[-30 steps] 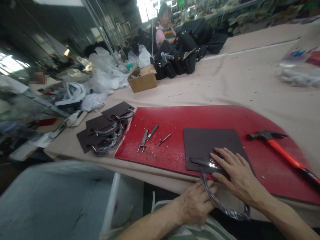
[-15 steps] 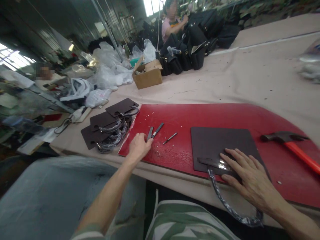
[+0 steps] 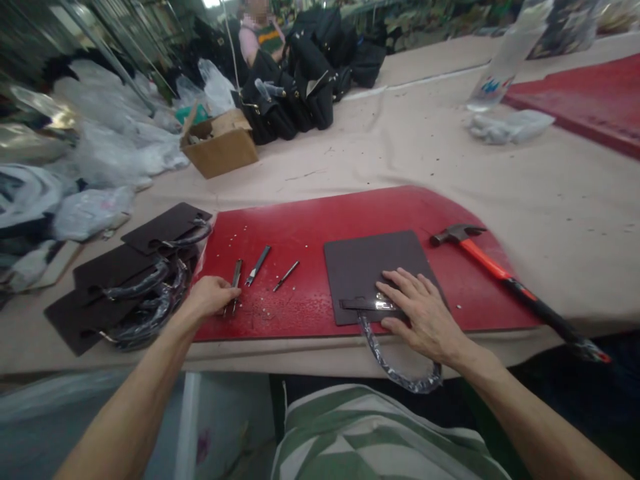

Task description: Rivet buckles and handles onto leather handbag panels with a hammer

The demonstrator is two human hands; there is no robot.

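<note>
My left hand (image 3: 216, 295) pinches a slim metal pronged punch (image 3: 238, 269) at the left of the red board (image 3: 280, 227). A second punch with a forked tip (image 3: 259, 265) lies just right of it, and beyond that a thin metal rod (image 3: 287, 275). My right hand (image 3: 417, 310) rests flat, fingers spread, on a dark brown panel (image 3: 373, 260). Along the panel's near edge runs a dark strap (image 3: 357, 304) with a shiny metal plate (image 3: 384, 305), partly under my fingers. A plastic-wrapped handle (image 3: 380, 360) loops from it over the table's front edge.
Right of the panel lies a claw hammer (image 3: 485, 260), its grip past the table edge. Several brown panels with wrapped handles (image 3: 105, 273) are piled at left. Farther back are a cardboard box (image 3: 220, 150), black bags (image 3: 295, 93), a plastic bottle (image 3: 495, 77) and a person.
My left hand has lifted one punch away from the forked one and drawn it left. My right hand stays on the panel. The view has swung right, showing the whole hammer and a bottle.
</note>
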